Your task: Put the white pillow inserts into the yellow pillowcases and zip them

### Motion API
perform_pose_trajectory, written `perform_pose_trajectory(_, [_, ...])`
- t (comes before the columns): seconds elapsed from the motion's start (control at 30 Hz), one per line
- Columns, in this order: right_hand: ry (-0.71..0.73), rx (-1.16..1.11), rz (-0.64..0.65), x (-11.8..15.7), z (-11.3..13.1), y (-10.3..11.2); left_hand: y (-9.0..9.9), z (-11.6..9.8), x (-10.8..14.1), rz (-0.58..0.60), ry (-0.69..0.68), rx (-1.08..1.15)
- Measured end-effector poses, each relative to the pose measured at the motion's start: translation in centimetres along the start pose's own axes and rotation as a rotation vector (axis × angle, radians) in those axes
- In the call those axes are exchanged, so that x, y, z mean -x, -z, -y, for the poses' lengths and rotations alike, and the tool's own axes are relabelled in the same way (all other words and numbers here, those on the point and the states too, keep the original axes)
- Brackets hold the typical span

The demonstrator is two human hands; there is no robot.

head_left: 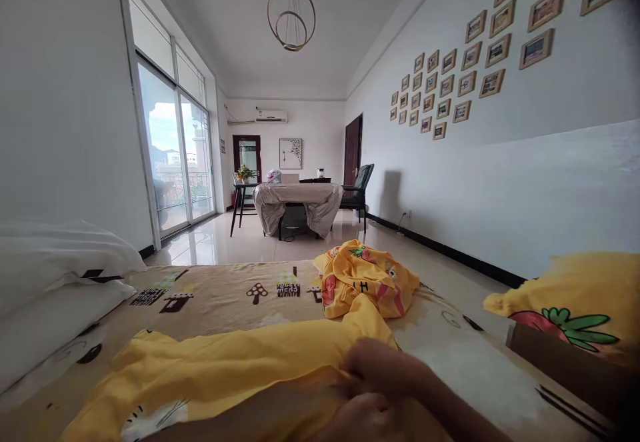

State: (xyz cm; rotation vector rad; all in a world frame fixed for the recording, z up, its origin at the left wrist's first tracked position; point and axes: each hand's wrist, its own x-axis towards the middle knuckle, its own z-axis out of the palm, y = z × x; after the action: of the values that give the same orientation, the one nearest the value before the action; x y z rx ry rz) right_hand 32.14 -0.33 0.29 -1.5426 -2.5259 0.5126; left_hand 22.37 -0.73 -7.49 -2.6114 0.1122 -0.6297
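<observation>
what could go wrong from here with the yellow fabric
The bunched yellow fabric lies near the far edge of the bed, so a tug might send it onto the floor. The long yellow fabric seems to touch that bunch, so pulling it with the right hand could drag both.

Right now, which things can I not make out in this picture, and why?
Head view:
Left hand: blurred, cut off by the bottom edge.
Right hand: fingertips hidden by its own knuckles.
Yellow cloth: nearest part also cut off there.
Framed pictures: too small to read.
Yellow fabric at right: lower part hidden by a brown panel.
</observation>
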Motion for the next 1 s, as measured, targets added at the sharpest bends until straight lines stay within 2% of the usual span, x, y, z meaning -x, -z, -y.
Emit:
perform_pose_trajectory(0.07, [0.018, -0.095, 0.049, -0.1, -0.5, 0.6, 0.5, 0.1, 0.1, -0.121, 0.041, -0.045])
perform_pose_trajectory(0.17, [-0.093, -0.246, -0.089, 0.1, -1.8, -0.4, 1.3, 0.2, -0.3, -0.368, 0.208, -0.130])
perform_pose_trajectory(0.23, [-0.125, -0.300, -0.170, 0.4, -2.5, -1.2, 1.5, 0.2, -0.7, -0.485, 0.331, -0.161])
perform_pose_trajectory(0.3, [-0.122, -0.304, -0.248, 0.9, -2.7, -1.4, 1.4, 0.1, -0.9, -0.564, 0.381, -0.181])
perform_pose_trajectory(0.37, [-0.165, -0.213, -0.362, 1.5, -2.6, -0.9, 1.3, -0.1, -0.9, -0.573, 0.379, -0.190])
perform_pose_trajectory(0.43, [-0.257, -0.045, -0.488, 2.1, -2.3, -0.2, 1.5, -0.1, -0.7, -0.461, 0.406, -0.133])
perform_pose_trajectory(0.5, [-0.334, 0.091, -0.575, 2.7, -1.9, 0.5, 2.0, 0.0, -0.5, -0.257, 0.449, 0.002])
perform_pose_trajectory(0.6, [-0.370, 0.174, -0.622, 3.2, -1.4, 0.9, 2.9, 0.4, -0.2, 0.044, 0.520, 0.170])
perform_pose_trajectory(0.7, [-0.366, 0.196, -0.618, 3.4, -1.2, 0.8, 3.5, 0.7, -0.1, 0.254, 0.591, 0.171])
perform_pose_trajectory(0.77, [-0.350, 0.217, -0.590, 3.2, -1.2, 0.6, 3.6, 0.9, -0.1, 0.320, 0.554, 0.147])
perform_pose_trajectory(0.87, [-0.364, 0.266, -0.530, 2.9, -1.5, 0.4, 3.5, 1.2, -0.3, 0.343, 0.479, 0.144])
perform_pose_trajectory(0.93, [-0.402, 0.251, -0.512, 2.6, -1.9, 0.2, 3.4, 1.5, -0.5, 0.336, 0.526, 0.165])
perform_pose_trajectory(1.0, [-0.427, 0.172, -0.546, 2.2, -2.5, 0.0, 3.0, 2.1, -0.6, 0.312, 0.623, 0.202])
